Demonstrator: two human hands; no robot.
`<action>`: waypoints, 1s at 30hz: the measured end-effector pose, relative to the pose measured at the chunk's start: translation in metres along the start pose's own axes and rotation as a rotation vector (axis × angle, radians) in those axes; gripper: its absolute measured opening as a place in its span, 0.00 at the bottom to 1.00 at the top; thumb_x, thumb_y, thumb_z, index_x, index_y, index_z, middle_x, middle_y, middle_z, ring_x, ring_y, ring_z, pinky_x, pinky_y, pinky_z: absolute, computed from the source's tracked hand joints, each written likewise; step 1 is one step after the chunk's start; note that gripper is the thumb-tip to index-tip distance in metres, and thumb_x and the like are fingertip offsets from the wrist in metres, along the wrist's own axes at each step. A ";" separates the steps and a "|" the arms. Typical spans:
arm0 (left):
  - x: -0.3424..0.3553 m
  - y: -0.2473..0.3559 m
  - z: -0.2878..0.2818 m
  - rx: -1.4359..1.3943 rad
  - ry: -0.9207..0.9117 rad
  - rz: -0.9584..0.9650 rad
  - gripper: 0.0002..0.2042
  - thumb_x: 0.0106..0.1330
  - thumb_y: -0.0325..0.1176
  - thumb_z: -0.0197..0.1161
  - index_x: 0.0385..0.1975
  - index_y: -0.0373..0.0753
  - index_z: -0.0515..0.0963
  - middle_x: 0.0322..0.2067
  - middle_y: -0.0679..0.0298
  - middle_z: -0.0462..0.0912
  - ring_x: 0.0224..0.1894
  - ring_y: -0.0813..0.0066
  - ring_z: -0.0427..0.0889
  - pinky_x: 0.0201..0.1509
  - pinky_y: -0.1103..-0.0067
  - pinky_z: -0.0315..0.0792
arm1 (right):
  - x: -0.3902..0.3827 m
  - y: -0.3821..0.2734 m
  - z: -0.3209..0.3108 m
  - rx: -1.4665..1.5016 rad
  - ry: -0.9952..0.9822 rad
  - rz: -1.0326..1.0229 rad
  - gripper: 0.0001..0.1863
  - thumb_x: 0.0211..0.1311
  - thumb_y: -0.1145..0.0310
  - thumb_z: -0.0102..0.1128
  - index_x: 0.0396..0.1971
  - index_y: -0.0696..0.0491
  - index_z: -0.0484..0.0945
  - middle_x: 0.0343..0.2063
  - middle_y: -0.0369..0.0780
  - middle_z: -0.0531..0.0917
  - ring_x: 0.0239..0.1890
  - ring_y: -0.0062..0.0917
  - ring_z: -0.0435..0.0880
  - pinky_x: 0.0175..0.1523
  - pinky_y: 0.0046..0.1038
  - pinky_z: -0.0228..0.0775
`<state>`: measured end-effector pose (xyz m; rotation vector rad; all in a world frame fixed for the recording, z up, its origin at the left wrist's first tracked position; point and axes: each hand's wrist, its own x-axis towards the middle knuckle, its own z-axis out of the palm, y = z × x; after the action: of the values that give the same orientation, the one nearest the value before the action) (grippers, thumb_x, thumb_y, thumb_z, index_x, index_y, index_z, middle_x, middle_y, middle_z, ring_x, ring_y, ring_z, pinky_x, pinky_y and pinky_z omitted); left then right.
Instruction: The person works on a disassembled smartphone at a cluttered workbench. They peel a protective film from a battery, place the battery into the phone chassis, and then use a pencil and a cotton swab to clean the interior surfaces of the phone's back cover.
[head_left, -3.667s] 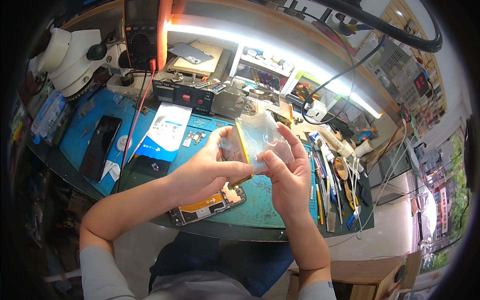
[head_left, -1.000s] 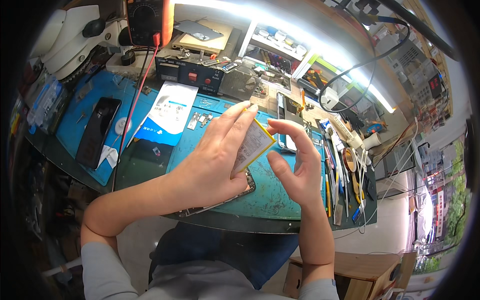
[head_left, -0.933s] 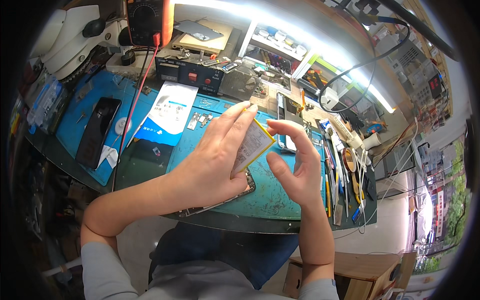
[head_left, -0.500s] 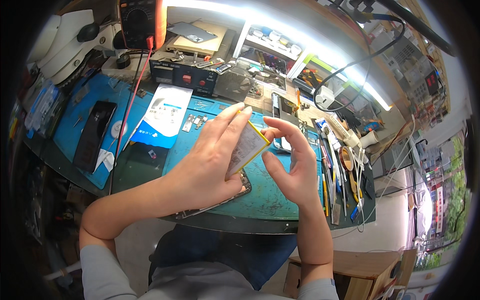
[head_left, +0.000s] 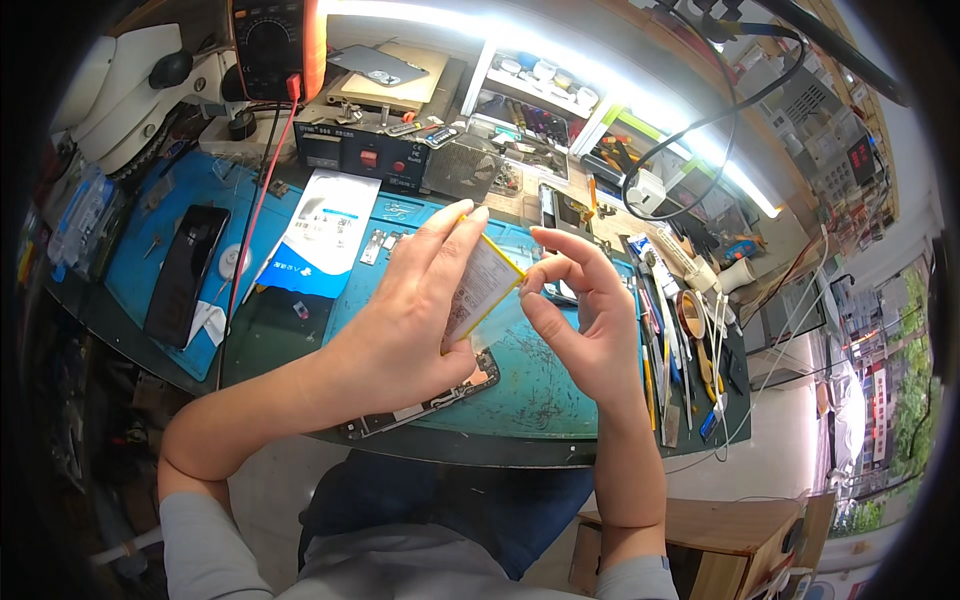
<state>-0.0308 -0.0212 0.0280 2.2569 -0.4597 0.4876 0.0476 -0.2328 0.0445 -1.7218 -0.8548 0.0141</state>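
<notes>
My left hand (head_left: 415,300) grips a flat phone battery (head_left: 487,288) with a pale printed face and yellow edges, holding it tilted above the blue work mat (head_left: 540,390). Just right of the battery's corner, my right hand (head_left: 590,325) has thumb and index finger pinched together. Whatever they pinch is too small to make out; a faint clear sheen shows between them and the battery. Partly hidden under my left hand, an opened phone frame (head_left: 435,405) lies on the mat near the front edge.
A dark phone (head_left: 188,270) lies at the left beside a white and blue packet (head_left: 325,235). Behind stand a black control box (head_left: 360,155) and a multimeter (head_left: 268,48) with hanging leads. Tweezers, brushes and other tools crowd the right, near a roll of tape (head_left: 690,312).
My right thumb and index finger have closed from apart into a pinch by the battery's corner. The battery has shifted slightly left, and more of the phone frame shows.
</notes>
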 end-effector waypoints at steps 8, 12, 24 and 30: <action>0.000 -0.001 0.002 0.014 0.004 -0.025 0.48 0.52 0.23 0.64 0.78 0.34 0.52 0.74 0.45 0.54 0.75 0.43 0.57 0.78 0.60 0.57 | 0.001 0.001 0.001 -0.027 0.021 -0.014 0.26 0.63 0.76 0.68 0.62 0.54 0.78 0.36 0.32 0.85 0.43 0.15 0.82 0.56 0.25 0.71; 0.000 0.000 0.001 0.010 -0.010 -0.008 0.47 0.53 0.25 0.64 0.76 0.29 0.51 0.73 0.40 0.53 0.72 0.38 0.59 0.78 0.56 0.57 | 0.001 0.002 0.004 0.029 0.047 0.000 0.25 0.63 0.78 0.69 0.61 0.57 0.78 0.36 0.34 0.85 0.43 0.16 0.84 0.55 0.25 0.74; -0.001 -0.004 0.002 0.005 -0.013 -0.049 0.47 0.53 0.25 0.65 0.77 0.32 0.51 0.74 0.44 0.54 0.75 0.43 0.57 0.78 0.60 0.56 | 0.002 0.000 0.004 0.085 0.034 0.030 0.25 0.63 0.80 0.69 0.61 0.60 0.77 0.37 0.34 0.84 0.43 0.17 0.84 0.56 0.24 0.75; -0.001 -0.005 0.004 -0.003 0.008 -0.070 0.47 0.53 0.25 0.64 0.77 0.32 0.50 0.74 0.43 0.54 0.75 0.43 0.56 0.79 0.60 0.55 | 0.001 -0.003 0.003 0.103 -0.036 0.003 0.28 0.62 0.80 0.69 0.63 0.59 0.76 0.40 0.37 0.86 0.44 0.19 0.84 0.58 0.27 0.75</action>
<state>-0.0287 -0.0208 0.0219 2.2586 -0.3752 0.4595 0.0453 -0.2300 0.0465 -1.6302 -0.8634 0.0902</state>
